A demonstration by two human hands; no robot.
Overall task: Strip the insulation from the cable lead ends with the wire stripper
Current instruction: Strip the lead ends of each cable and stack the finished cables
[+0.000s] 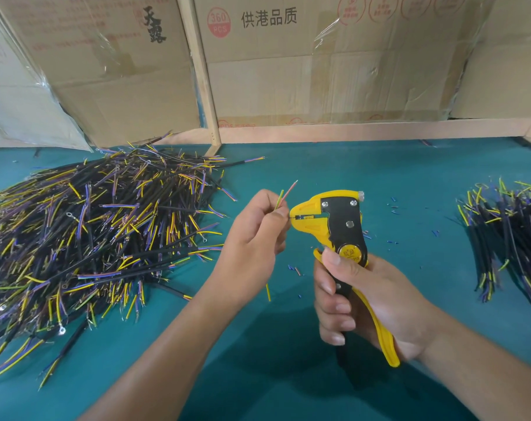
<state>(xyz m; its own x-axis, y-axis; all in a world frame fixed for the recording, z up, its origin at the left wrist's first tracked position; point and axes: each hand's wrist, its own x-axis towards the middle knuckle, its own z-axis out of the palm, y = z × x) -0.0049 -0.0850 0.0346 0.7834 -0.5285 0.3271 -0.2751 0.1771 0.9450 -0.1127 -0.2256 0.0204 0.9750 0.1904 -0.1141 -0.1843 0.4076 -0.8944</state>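
left hand pinches cable, lead in stripper mouth; right hand grips handles. open worktop between wire piles; lead tip hidden.

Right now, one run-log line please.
step: stripping | left hand: pinches cable leads | right hand: grips wire stripper | one lead in its nose
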